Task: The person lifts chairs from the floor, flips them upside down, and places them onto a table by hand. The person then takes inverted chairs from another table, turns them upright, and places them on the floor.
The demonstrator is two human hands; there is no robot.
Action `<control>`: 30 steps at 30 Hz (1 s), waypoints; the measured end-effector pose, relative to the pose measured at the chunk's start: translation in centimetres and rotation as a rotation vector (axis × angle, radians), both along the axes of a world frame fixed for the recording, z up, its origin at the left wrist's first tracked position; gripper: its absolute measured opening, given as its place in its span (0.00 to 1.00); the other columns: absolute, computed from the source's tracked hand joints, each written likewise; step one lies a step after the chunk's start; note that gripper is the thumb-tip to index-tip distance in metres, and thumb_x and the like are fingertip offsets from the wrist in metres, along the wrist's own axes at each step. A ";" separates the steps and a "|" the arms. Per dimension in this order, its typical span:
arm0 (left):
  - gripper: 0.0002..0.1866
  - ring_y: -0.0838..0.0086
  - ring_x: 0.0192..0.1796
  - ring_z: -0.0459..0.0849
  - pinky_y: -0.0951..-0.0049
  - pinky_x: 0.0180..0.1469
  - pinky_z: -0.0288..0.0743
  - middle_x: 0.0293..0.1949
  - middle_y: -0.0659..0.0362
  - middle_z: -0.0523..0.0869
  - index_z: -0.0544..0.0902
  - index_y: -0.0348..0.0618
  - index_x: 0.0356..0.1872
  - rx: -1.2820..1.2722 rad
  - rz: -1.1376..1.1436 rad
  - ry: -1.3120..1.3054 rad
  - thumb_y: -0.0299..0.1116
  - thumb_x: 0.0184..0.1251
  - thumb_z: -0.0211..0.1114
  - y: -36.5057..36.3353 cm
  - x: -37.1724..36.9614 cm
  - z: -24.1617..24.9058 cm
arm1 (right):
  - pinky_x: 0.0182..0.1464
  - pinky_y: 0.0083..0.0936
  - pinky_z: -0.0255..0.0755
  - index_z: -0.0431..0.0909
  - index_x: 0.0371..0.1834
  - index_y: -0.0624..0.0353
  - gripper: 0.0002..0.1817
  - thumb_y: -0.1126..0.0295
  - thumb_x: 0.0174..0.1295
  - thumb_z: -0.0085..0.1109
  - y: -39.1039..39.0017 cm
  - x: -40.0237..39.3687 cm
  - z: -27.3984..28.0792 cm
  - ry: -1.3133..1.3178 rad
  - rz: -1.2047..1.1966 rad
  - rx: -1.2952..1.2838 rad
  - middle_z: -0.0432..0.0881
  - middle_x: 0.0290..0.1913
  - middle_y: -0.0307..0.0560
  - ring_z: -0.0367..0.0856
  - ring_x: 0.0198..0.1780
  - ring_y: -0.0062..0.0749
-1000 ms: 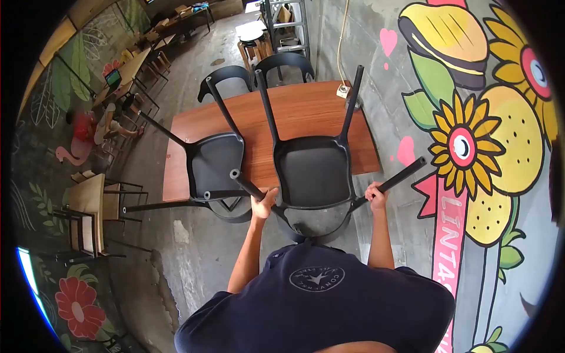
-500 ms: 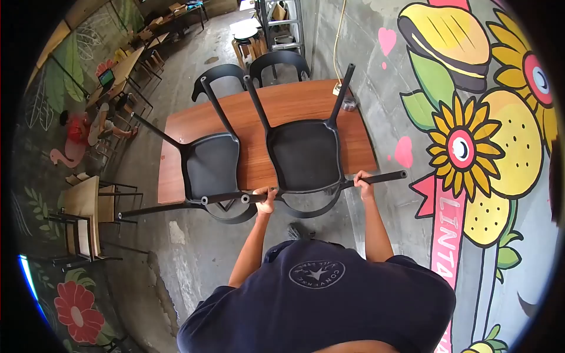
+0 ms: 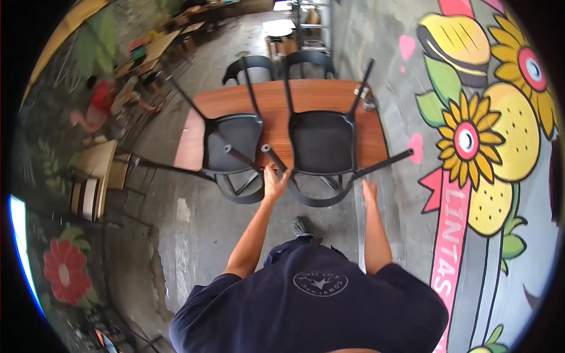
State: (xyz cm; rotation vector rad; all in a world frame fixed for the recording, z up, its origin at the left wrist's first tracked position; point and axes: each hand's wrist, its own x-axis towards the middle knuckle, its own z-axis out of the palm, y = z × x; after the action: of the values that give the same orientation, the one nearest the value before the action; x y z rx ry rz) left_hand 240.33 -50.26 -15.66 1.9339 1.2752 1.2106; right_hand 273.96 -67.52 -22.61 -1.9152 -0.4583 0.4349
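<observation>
Two black chairs rest upside down on the brown wooden table, the left chair (image 3: 233, 141) beside the right chair (image 3: 322, 142), their legs pointing up and outward. My left hand (image 3: 274, 185) is at the near table edge between them, thumb and fingers apart around the base of the right chair's near-left leg; contact is unclear. Just below the right chair's near-right leg is my right hand (image 3: 369, 190), apart from it, its blurred fingers too unclear to read. The table (image 3: 188, 135) shows at its left end.
A painted wall (image 3: 406, 206) runs along the right. Two more black chairs (image 3: 253, 63) stand behind the table. Wooden tables (image 3: 97, 162) line the left, where a person in red (image 3: 103, 97) sits. My foot (image 3: 301, 226) is on the floor.
The right chair has settled back onto the table, farther from me. My right hand has come off its leg, and my left hand's fingers have spread. The whole view has shifted.
</observation>
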 end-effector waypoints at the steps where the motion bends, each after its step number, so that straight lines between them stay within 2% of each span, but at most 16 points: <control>1: 0.30 0.57 0.47 0.79 0.62 0.50 0.72 0.49 0.41 0.76 0.66 0.31 0.50 -0.280 -0.058 -0.074 0.43 0.56 0.68 -1.5 -1.6 -1.1 | 0.22 0.24 0.65 0.71 0.28 0.58 0.08 0.65 0.54 0.54 -2.2 -1.6 1.1 0.267 0.212 -0.089 0.74 0.20 0.43 0.73 0.21 0.26; 2: 0.30 0.56 0.47 0.81 0.62 0.48 0.74 0.47 0.43 0.78 0.67 0.33 0.51 -0.302 -0.111 -0.116 0.44 0.57 0.67 -3.3 -3.3 -3.2 | 0.16 0.24 0.61 0.70 0.25 0.56 0.08 0.65 0.57 0.51 -3.7 -4.7 1.0 0.316 0.151 -0.036 0.71 0.14 0.40 0.70 0.14 0.26; 3: 0.28 0.56 0.44 0.83 0.61 0.47 0.75 0.47 0.46 0.79 0.67 0.36 0.52 -0.374 -0.158 -0.077 0.44 0.58 0.66 -6.1 -5.3 -2.0 | 0.21 0.25 0.70 0.71 0.30 0.56 0.07 0.64 0.58 0.49 -5.9 -6.9 0.7 0.382 0.275 -0.101 0.75 0.20 0.40 0.75 0.20 0.26; 5: 0.26 0.56 0.43 0.84 0.61 0.46 0.76 0.48 0.49 0.81 0.67 0.39 0.54 -0.547 -0.205 -0.038 0.42 0.59 0.64 -11.3 -9.3 -4.5 | 0.21 0.25 0.71 0.71 0.30 0.55 0.07 0.65 0.59 0.48 -10.4 -11.3 -1.6 0.561 0.428 -0.185 0.76 0.22 0.42 0.76 0.19 0.28; 7: 0.25 0.69 0.42 0.83 0.69 0.42 0.78 0.47 0.53 0.81 0.68 0.40 0.55 -0.759 -0.247 -0.072 0.39 0.62 0.64 -16.7 -13.7 -6.8 | 0.23 0.26 0.74 0.72 0.32 0.57 0.08 0.65 0.59 0.49 -15.2 -15.4 -4.9 0.612 0.519 -0.367 0.78 0.24 0.44 0.77 0.20 0.29; 8: 0.25 0.69 0.42 0.83 0.69 0.42 0.78 0.47 0.53 0.81 0.68 0.40 0.55 -0.770 -0.207 -0.069 0.39 0.62 0.64 -19.0 -15.7 -6.5 | 0.24 0.27 0.75 0.73 0.34 0.58 0.08 0.65 0.59 0.49 -17.0 -17.6 -5.7 0.610 0.575 -0.482 0.79 0.26 0.45 0.77 0.21 0.30; 10: 0.24 0.72 0.39 0.83 0.71 0.40 0.77 0.47 0.51 0.81 0.67 0.38 0.57 -1.089 -0.091 -0.180 0.38 0.64 0.62 -23.3 -18.8 -5.2 | 0.25 0.27 0.76 0.73 0.35 0.59 0.09 0.66 0.59 0.49 -19.6 -21.6 -5.6 0.674 0.622 -0.608 0.79 0.27 0.46 0.78 0.22 0.30; 11: 0.24 0.73 0.38 0.83 0.73 0.38 0.77 0.45 0.52 0.82 0.66 0.36 0.57 -1.101 -0.058 -0.148 0.35 0.64 0.60 -24.8 -20.3 -5.3 | 0.26 0.28 0.77 0.74 0.37 0.60 0.10 0.66 0.59 0.50 -21.1 -23.1 -5.6 0.714 0.635 -0.723 0.79 0.29 0.47 0.79 0.23 0.31; 14: 0.21 0.73 0.36 0.85 0.76 0.33 0.75 0.45 0.53 0.84 0.70 0.39 0.54 -1.134 -0.007 -0.273 0.36 0.63 0.61 -27.8 -24.2 -5.6 | 0.27 0.29 0.77 0.74 0.39 0.61 0.11 0.66 0.58 0.50 -21.7 -27.0 -5.1 0.747 0.716 -0.692 0.79 0.31 0.48 0.80 0.25 0.32; 18: 0.17 0.77 0.34 0.81 0.77 0.34 0.74 0.41 0.56 0.84 0.72 0.35 0.51 -1.068 0.039 -0.301 0.34 0.65 0.58 -27.5 -27.5 -2.4 | 0.26 0.24 0.75 0.75 0.33 0.60 0.08 0.68 0.58 0.50 -17.4 -30.5 -3.1 0.617 0.944 -0.680 0.79 0.27 0.44 0.79 0.24 0.29; 20: 0.16 0.77 0.34 0.82 0.77 0.32 0.74 0.39 0.56 0.84 0.73 0.37 0.49 -0.978 0.056 -0.384 0.35 0.65 0.59 -26.7 -29.9 -2.9 | 0.24 0.23 0.73 0.74 0.29 0.57 0.04 0.71 0.57 0.50 -13.4 -32.0 -1.1 0.593 0.970 -0.599 0.79 0.24 0.42 0.79 0.23 0.26; 23: 0.11 0.80 0.32 0.78 0.79 0.33 0.71 0.37 0.58 0.82 0.77 0.38 0.44 -0.548 0.111 -0.512 0.33 0.66 0.58 -22.8 -34.4 4.2 | 0.25 0.21 0.69 0.73 0.28 0.56 0.02 0.75 0.55 0.50 -5.5 -35.5 6.1 0.400 1.083 -0.274 0.78 0.24 0.39 0.76 0.23 0.22; 25: 0.10 0.80 0.31 0.75 0.79 0.34 0.70 0.34 0.60 0.80 0.77 0.38 0.42 -0.266 0.159 -0.511 0.33 0.66 0.57 -20.9 -39.0 13.1 | 0.30 0.18 0.67 0.70 0.31 0.57 0.03 0.78 0.56 0.50 -0.1 -38.7 14.9 0.273 1.200 0.060 0.74 0.26 0.35 0.72 0.27 0.17; 27: 0.09 0.79 0.33 0.75 0.79 0.36 0.69 0.31 0.60 0.77 0.76 0.37 0.41 0.000 0.203 -0.474 0.32 0.64 0.56 -20.3 -43.7 24.3 | 0.33 0.14 0.65 0.69 0.32 0.56 0.03 0.74 0.60 0.53 3.0 -43.5 27.9 0.123 1.258 0.398 0.71 0.28 0.32 0.68 0.29 0.14; 29: 0.11 0.75 0.33 0.75 0.76 0.35 0.69 0.32 0.56 0.77 0.73 0.36 0.39 0.357 0.312 -0.380 0.34 0.63 0.58 -21.3 -48.1 33.5 | 0.38 0.15 0.64 0.70 0.37 0.60 0.06 0.73 0.57 0.53 4.2 -47.4 38.4 -0.044 1.315 0.726 0.71 0.32 0.38 0.67 0.32 0.17; 30: 0.13 0.70 0.33 0.75 0.74 0.34 0.70 0.32 0.54 0.77 0.72 0.36 0.40 0.614 0.257 -0.353 0.36 0.61 0.58 -21.8 -50.6 36.9 | 0.42 0.22 0.65 0.70 0.39 0.64 0.11 0.79 0.50 0.50 4.0 -50.3 43.1 -0.204 1.240 1.034 0.71 0.33 0.45 0.69 0.35 0.26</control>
State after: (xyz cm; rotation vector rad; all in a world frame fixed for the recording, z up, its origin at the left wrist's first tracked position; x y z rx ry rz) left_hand 189.76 -72.04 21.25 1.8415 1.0595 2.1667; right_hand 223.62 -63.51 20.48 -0.4960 -1.6328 0.5951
